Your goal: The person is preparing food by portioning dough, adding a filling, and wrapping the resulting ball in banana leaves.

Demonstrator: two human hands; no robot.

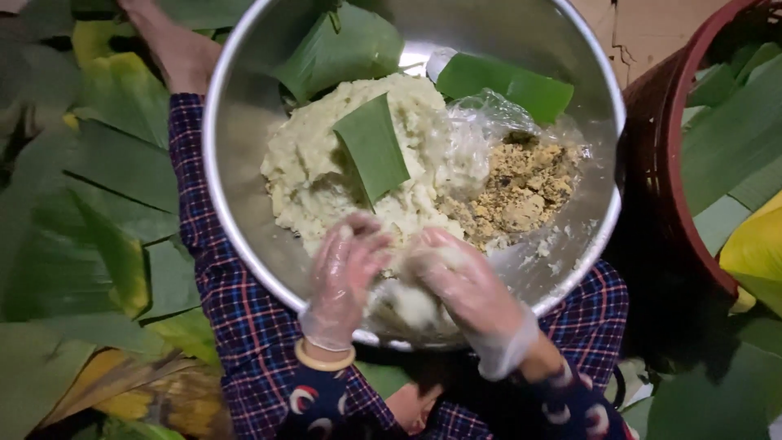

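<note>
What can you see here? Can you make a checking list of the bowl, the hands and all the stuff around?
Surface: big metal bowl resting on a lap in checked trousers.
Job's things: pale yellow dough heaped in the bowl; a lump of it between both hands.
Clutter: green leaf piece lying on the dough; brown crumbly filling on clear plastic beside it.
Hands: left hand and right hand in thin clear gloves, fingers pressing the dough.
Cables: nothing seen.
Surroundings: banana leaves on the left; red basket with leaves on the right.
</note>
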